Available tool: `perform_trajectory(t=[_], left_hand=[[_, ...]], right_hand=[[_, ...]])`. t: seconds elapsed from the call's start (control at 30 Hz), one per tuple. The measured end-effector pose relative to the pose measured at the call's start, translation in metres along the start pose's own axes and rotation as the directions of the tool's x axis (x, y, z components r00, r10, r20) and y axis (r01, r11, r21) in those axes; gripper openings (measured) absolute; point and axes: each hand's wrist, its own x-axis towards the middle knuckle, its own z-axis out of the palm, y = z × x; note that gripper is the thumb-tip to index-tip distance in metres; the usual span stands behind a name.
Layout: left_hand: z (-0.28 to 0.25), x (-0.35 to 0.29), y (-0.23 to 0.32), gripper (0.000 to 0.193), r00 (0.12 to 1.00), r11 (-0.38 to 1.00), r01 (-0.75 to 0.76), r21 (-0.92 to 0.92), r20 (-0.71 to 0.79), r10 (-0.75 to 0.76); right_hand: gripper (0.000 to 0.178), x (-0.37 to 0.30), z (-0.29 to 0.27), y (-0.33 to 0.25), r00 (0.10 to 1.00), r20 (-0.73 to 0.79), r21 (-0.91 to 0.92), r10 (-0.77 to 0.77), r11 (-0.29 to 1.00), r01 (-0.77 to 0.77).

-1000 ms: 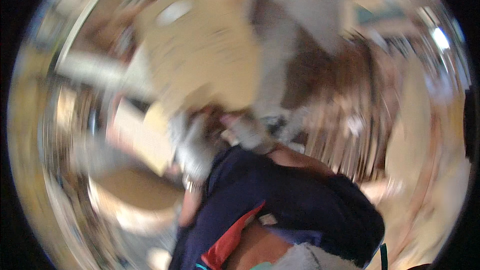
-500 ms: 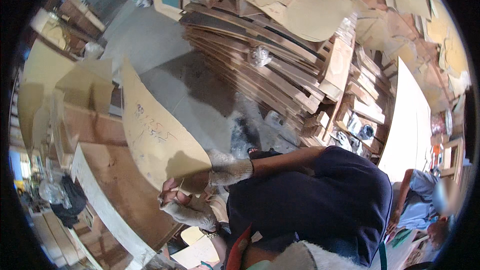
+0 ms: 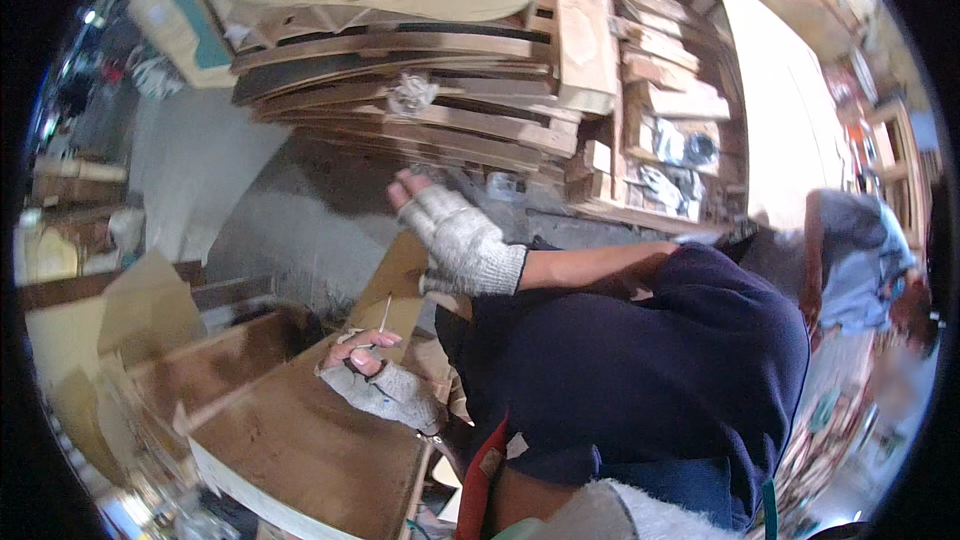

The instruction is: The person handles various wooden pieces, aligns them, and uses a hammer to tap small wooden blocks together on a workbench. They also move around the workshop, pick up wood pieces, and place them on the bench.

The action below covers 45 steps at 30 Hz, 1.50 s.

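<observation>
My right hand [image 3: 455, 235], in a grey fingerless knit glove, is raised with its fingers stretched out and nothing visible in it. Just below it, a tan board [image 3: 395, 285] shows as a narrow strip, partly behind my hands. My left hand [image 3: 368, 375], gloved the same way, pinches a thin pale stick [image 3: 387, 312] that points upward; its exact kind is too small to tell. This hand is over the edge of a brown-topped workbench [image 3: 300, 440] with a white side.
Stacked wooden strips [image 3: 480, 125] lie on the floor beyond my right hand, with a crumpled clear bundle [image 3: 412, 95] on top. A large pale panel [image 3: 785, 100] leans at the right. Near it stands another person [image 3: 850, 270] in a blue-grey shirt.
The view has turned. My right hand has lifted off the curved tan board and its fingers are spread. The board now shows much narrower. My left hand still holds the thin stick.
</observation>
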Motion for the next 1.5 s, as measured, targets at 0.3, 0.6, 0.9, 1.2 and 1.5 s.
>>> perform_trajectory(t=[0.3,0.6,0.9,1.2,1.5], left_hand=[[0.005,0.083,-0.026,0.027,0.967,0.972,0.223,-0.077,0.140,-0.211],[0.055,0.186,-0.087,0.022,0.895,0.976,0.085,-0.201,0.446,0.014],[0.118,0.227,-0.094,0.062,0.771,0.878,-0.444,-0.180,0.423,0.477],[0.190,0.260,-0.114,0.071,0.727,0.853,-0.415,-0.317,0.448,0.520],[0.256,0.328,-0.175,0.055,0.671,0.803,-0.595,-0.008,0.545,0.503]], right_hand=[[0.024,0.065,0.015,0.000,0.921,0.363,0.590,-0.140,0.800,-0.111],[0.033,0.119,0.001,0.069,0.907,0.317,0.774,0.277,0.477,-0.417],[0.050,0.125,-0.037,0.108,0.822,0.116,0.914,0.558,0.264,-0.308],[0.020,0.141,-0.076,0.156,0.693,0.108,0.994,0.712,-0.059,-0.093],[0.023,0.149,-0.073,0.123,0.556,-0.136,0.856,0.820,0.380,-0.352]])
